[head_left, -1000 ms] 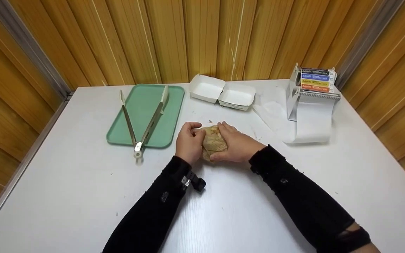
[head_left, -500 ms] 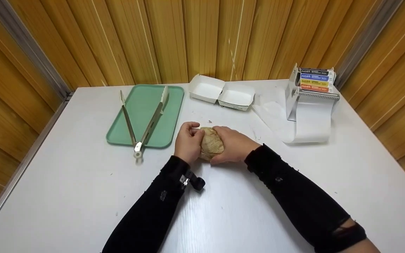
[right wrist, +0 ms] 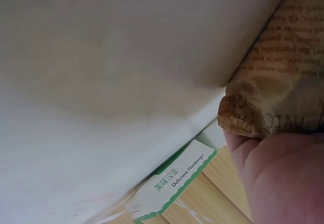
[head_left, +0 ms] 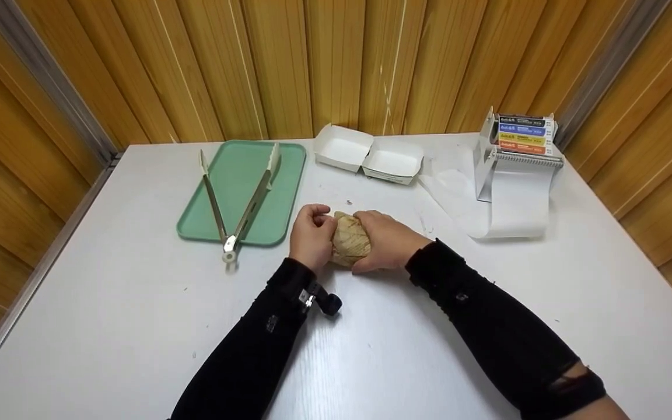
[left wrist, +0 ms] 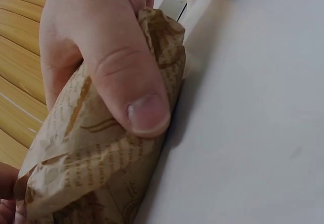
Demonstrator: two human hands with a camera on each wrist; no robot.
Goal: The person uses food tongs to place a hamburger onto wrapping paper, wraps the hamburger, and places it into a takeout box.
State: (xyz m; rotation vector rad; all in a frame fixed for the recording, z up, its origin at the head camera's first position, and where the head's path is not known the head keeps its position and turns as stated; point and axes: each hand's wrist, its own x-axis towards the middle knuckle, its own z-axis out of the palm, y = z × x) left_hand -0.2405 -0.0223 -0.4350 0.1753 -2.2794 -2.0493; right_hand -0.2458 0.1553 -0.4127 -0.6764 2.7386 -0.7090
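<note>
A wrapped burger [head_left: 350,239], round and covered in crinkled brown printed paper, sits on the white table between both hands; the paper hides its inside. On its left side my left hand [head_left: 312,239] grips it, the thumb pressed along the paper in the left wrist view. My right hand [head_left: 393,240] curves round the opposite side, thumb near me and fingers at the far edge. Close up in the right wrist view, a folded paper corner [right wrist: 240,115] sticks out beside the right hand [right wrist: 288,178].
Metal tongs [head_left: 244,216] lie spread over a green tray [head_left: 228,201] at the back left. Behind the burger stands an opened white burger box [head_left: 345,147]. At the back right is a dispenser [head_left: 522,137] with colored rolls, a white strip [head_left: 520,201] hanging from it.
The right hand has slid slightly left, and its fingers now curve more round the burger's side. The burger has shifted a little left. Left hand, tray, tongs and box look unmoved.
</note>
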